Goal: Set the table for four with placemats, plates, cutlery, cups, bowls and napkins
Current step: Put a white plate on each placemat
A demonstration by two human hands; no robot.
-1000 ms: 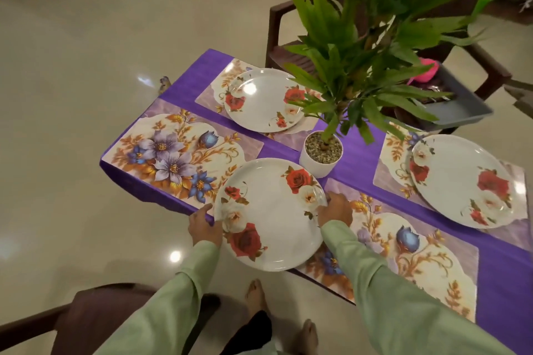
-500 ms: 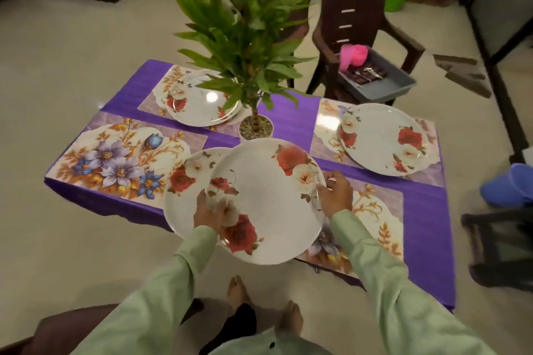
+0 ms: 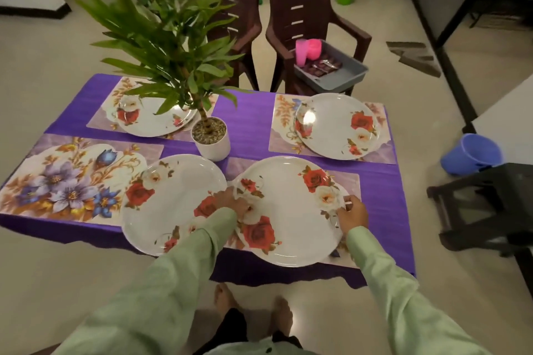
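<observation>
left grip [image 3: 234, 201]: fingers curled over the left rim of the near-right plate [image 3: 288, 210], pinching it
right grip [image 3: 351, 212]: pinching the same plate's right rim
held plate: over the near-right placemat [image 3: 346, 180], near edge past the desk [image 3: 251, 132] edge; landed or just above, cannot tell
spare plate [image 3: 170, 204]: just beside on the left, only partly on the near-left placemat [image 3: 66, 181], overhanging the desk edge
far plates: far-left plate [image 3: 150, 121] and far-right plate [image 3: 337, 127], each on its mat
step: plates, probably third of four
next: probably centre it, let go, then slide the spare plate onto its mat
pending: pink cups [image 3: 307, 50] in the grey tray [image 3: 354, 72] on a chair; bowls, napkins unseen
</observation>
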